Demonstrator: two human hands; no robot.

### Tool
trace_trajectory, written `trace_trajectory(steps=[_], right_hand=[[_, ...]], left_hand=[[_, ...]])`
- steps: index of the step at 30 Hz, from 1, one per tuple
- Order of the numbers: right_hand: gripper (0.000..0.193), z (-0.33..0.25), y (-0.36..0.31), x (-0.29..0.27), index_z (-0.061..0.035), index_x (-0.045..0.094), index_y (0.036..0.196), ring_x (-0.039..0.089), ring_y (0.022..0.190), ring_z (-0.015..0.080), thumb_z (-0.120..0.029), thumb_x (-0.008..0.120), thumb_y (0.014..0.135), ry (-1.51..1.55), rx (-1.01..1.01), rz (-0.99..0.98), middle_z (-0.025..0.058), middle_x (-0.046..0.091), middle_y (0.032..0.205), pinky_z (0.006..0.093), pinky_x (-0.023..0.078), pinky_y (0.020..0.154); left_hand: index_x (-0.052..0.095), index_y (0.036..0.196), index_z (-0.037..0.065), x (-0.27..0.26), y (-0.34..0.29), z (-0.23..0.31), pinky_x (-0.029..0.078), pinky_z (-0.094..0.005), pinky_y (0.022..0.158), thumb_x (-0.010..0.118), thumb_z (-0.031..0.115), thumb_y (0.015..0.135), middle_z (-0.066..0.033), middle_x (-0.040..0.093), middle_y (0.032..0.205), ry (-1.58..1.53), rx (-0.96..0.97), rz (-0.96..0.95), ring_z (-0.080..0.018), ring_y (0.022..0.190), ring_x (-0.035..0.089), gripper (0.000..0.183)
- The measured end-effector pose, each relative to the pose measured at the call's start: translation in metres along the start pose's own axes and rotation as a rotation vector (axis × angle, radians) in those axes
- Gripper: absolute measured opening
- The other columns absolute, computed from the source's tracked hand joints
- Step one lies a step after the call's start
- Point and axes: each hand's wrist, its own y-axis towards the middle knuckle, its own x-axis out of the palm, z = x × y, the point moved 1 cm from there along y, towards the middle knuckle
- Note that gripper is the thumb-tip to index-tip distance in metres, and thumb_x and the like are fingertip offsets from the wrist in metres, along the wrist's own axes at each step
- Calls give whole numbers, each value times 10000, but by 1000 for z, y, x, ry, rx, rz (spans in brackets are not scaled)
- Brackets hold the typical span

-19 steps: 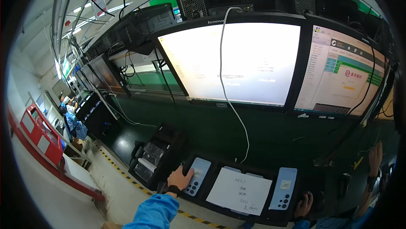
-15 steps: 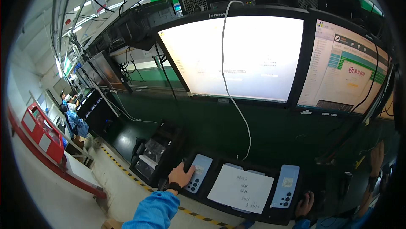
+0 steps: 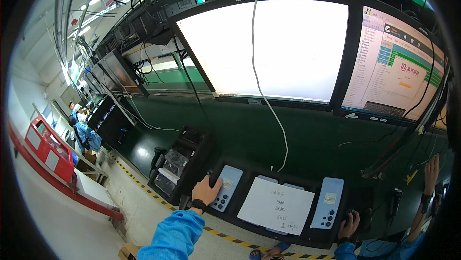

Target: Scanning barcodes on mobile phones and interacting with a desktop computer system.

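Observation:
A black tray (image 3: pixel 246 179) lies across the front, with floor showing below its near edge. My left hand (image 3: pixel 206 192) is closed round the tray's left end, its thumb beside a light-blue phone (image 3: pixel 227 189) lying back up. At the right end my right hand (image 3: pixel 348 225) curls its fingers on the tray's dark edge, partly hidden. Another light-blue phone (image 3: pixel 328 203), with a small label and several round lenses, lies near that hand. Between these two, a white paper sheet (image 3: pixel 275 205) with handwriting partly covers more phones, whose upper ends stick out.
Left of the tray stands a black box (image 3: pixel 180 164) of plastic-wrapped items on the dark green bench (image 3: pixel 230 130). Two monitors (image 3: pixel 283 48) (image 3: pixel 396 68) stand behind; a white cable (image 3: pixel 261 89) hangs before the larger. Another person's hand (image 3: pixel 430 173) is at the right. Striped tape marks the floor.
The larger monitor's faint page has turned nearly blank white. My view has shifted slightly. Both hands keep their places on the tray, and the phones and paper stay in place.

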Motion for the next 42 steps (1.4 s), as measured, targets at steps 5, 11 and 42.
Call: trace_trajectory(steps=[5,11,42], right_hand=[[451,-2,-1,0,-17,546,1103,424,1213,434,52,583,659,1,-16,24,242,445,1300,534,355,1011],[468,3,-1,2,-23,544,1128,427,1216,432,44,576,666,-2,-14,14,242,444,1309,531,351,1019],[393,-5,10,-15,-108,501,1315,397,1290,415,-86,531,924,87,-79,-6,244,371,1424,441,365,1050]], left_hand=[[567,1237,41,13,4,-12,487,-493,859,529,615,805,-274,651,1004,16,35,88,-431,953,626,720],[565,1242,38,10,6,-9,487,-489,862,526,615,804,-274,647,1020,8,30,41,-428,962,623,725],[567,1257,71,6,4,-7,496,-461,872,488,695,783,-238,663,1036,24,-6,-12,-398,995,633,788]])
